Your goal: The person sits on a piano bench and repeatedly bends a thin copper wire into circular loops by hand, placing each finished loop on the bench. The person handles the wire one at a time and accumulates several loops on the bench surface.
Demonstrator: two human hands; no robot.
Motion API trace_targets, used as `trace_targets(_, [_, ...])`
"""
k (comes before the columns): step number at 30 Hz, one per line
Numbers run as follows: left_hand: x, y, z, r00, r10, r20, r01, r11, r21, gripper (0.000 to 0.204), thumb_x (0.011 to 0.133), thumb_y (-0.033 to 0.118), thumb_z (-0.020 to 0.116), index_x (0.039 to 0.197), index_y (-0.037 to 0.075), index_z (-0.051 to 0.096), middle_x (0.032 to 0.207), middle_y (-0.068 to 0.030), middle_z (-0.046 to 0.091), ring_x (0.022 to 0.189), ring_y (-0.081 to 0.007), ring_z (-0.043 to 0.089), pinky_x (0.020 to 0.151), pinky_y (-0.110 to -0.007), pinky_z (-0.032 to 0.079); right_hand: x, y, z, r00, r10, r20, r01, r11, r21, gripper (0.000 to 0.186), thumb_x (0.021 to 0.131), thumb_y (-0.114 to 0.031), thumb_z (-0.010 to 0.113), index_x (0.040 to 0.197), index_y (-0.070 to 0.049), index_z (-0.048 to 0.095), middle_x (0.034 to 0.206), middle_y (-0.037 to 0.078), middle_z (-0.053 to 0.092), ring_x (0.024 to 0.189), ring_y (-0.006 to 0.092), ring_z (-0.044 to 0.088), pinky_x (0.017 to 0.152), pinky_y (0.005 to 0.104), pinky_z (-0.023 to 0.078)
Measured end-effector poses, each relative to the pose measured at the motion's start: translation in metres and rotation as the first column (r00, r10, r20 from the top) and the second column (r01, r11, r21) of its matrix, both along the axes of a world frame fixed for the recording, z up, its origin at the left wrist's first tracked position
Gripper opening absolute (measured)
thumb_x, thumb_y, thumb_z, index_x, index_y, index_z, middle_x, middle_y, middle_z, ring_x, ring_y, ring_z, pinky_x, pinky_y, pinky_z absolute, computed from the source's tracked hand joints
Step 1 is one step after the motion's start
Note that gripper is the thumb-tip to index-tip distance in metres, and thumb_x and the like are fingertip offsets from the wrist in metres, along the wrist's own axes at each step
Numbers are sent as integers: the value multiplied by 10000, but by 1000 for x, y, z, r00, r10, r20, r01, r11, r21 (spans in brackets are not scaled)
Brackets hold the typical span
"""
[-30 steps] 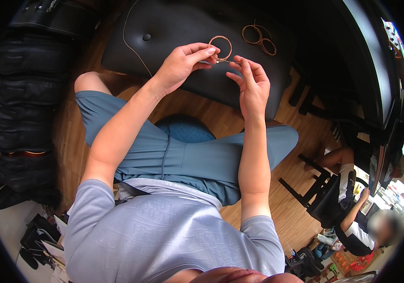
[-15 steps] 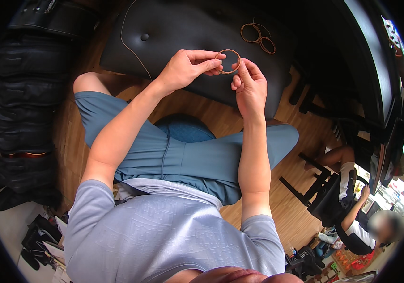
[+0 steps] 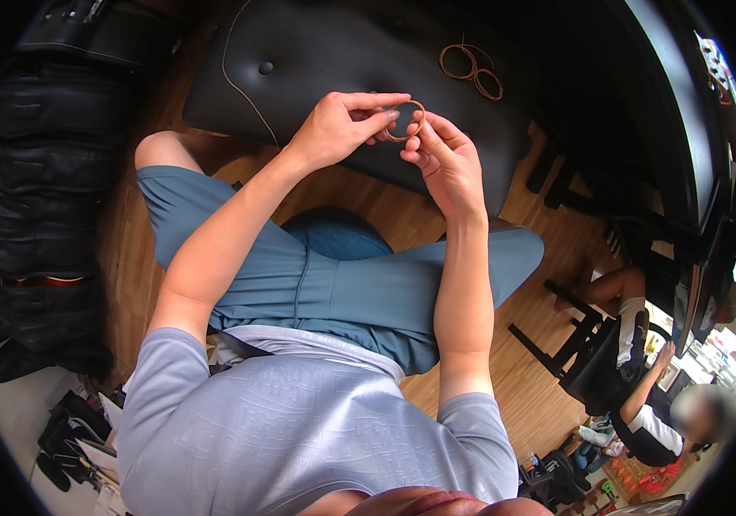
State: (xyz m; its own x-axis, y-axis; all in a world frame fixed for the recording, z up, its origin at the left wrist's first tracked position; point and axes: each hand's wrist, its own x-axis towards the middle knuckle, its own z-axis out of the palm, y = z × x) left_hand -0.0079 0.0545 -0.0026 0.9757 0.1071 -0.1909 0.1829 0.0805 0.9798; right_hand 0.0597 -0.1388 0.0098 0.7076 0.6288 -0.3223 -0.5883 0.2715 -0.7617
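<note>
A small ring of thin brown cord (image 3: pixel 424 115), wound in a loop, is held up between my two hands above a black padded bench. My left hand (image 3: pixel 340 129) pinches its left side with thumb and fingers. On the opposite side, the thumb and fingertips of my right hand (image 3: pixel 449 165) grip the loop. Beyond my right hand, two more coils of the same brown cord (image 3: pixel 474 74) lie side by side on the bench (image 3: pixel 325 60), a short end sticking out. One long thin strand (image 3: pixel 224 70) runs down the bench's left part and over its near edge.
A blue round stool seat (image 3: pixel 342 234) shows between my knees over the wooden floor (image 3: pixel 514 361). Black padded furniture (image 3: pixel 41 189) lines the left. At the right, another person (image 3: pixel 643 413) sits on a black chair near a cluttered table.
My right hand has moved slightly left, toward my left hand, and turned a little. The cord loop has shifted left and tilted with it, looking narrower.
</note>
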Motion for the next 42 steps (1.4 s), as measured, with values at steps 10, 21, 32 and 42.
trace_targets(10, [-1,3,5,997,79,22,-80,993,84,318,997,176,659,1299,82,685,940,-22,719,808,-77,645,691,-223,528,-2,8,-6,987,-157,44,159,986,-47,318,957,-48,677,1244,55,584,998,146,711,832,166,691,820,327,611])
trace_targets(21, [8,17,3,981,192,33,-193,981,15,258,971,160,697,1168,-7,706,968,-89,749,882,-135,717,776,-260,585,-3,15,3,913,-210,350,325,893,-312,273,994,-122,654,1198,51,601,1018,143,710,843,158,697,727,291,615])
trace_targets(32, [80,47,4,922,312,229,-382,828,411,306,918,268,747,1115,36,755,984,-99,766,891,-159,731,794,-297,574,8,13,-8,921,-158,355,272,915,-298,222,996,-153,650,1130,23,633,962,108,700,768,142,684,632,271,602])
trace_targets(42, [85,158,12,968,206,141,-205,336,919,280,943,306,666,1071,74,756,950,-162,725,912,-292,706,802,-395,536,7,11,1,926,-61,372,195,922,-334,209,998,-194,644,1061,4,666,889,59,702,743,116,669,645,263,567])
